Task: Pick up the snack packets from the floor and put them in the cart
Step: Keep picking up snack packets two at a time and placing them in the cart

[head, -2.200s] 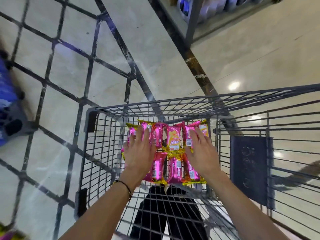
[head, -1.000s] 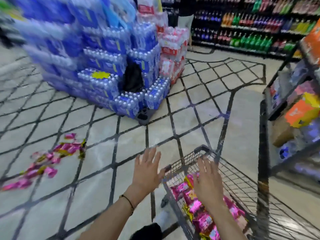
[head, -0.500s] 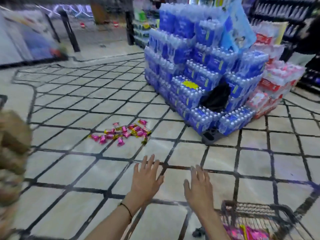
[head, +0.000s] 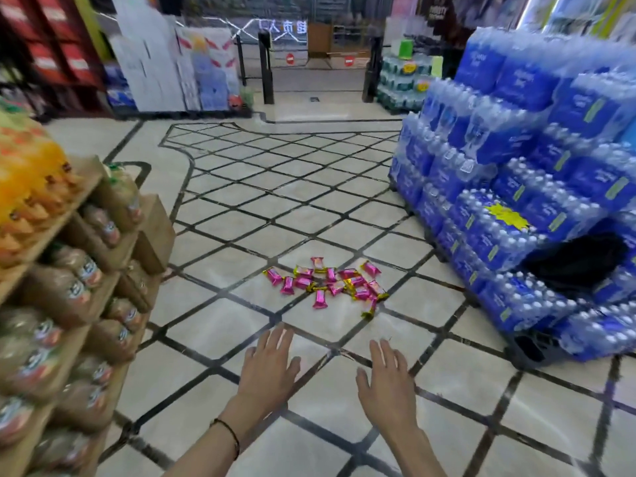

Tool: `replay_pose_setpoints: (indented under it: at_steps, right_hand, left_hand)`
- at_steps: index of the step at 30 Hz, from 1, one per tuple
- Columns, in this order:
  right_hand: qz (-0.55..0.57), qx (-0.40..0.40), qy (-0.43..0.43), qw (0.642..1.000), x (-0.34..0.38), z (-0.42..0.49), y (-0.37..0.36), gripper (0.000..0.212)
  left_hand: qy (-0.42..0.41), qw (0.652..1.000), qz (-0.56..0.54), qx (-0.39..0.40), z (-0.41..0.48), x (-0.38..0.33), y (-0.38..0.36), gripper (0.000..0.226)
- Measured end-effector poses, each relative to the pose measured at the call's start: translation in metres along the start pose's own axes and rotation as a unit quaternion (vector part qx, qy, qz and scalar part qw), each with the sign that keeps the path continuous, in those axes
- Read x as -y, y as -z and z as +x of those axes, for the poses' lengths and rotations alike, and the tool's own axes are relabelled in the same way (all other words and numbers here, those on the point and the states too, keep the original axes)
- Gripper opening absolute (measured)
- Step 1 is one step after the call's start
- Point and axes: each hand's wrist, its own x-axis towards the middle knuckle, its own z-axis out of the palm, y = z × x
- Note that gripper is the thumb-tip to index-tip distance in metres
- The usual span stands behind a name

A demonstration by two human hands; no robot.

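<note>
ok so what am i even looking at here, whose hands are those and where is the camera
There is no machine here. A person wears one wide-angle camera on the head, looking forward and down, so the two hands at the bottom are the wearer's own. The left hand, with a thin dark band at the wrist, and the right hand are both stretched out with fingers straight, holding nothing. Ahead of them, a loose pile of pink and yellow snack packets lies on the tiled floor of a shop. To the right stands a stepped stack of blue bottled-water packs; to the left, a shelf of bottled drinks, blurred. The cart is not in this view.
</note>
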Motion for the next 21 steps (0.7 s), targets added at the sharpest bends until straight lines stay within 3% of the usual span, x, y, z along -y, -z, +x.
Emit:
replay_pose_setpoints:
  at_steps: [13, 21]
  right_hand:
    - [0.01, 0.073, -0.034, 0.997, -0.015, 0.192, -0.006, 0.06]
    - [0.026, 0.089, -0.036, 0.995, -0.055, 0.356, 0.013, 0.056]
  left_hand:
    - [-0.052, 0.993, -0.094, 0.047, 0.187, -0.027, -0.046, 0.048]
    - [-0.031, 0.996, -0.061, 0.054, 0.344, -0.068, -0.038, 0.046]
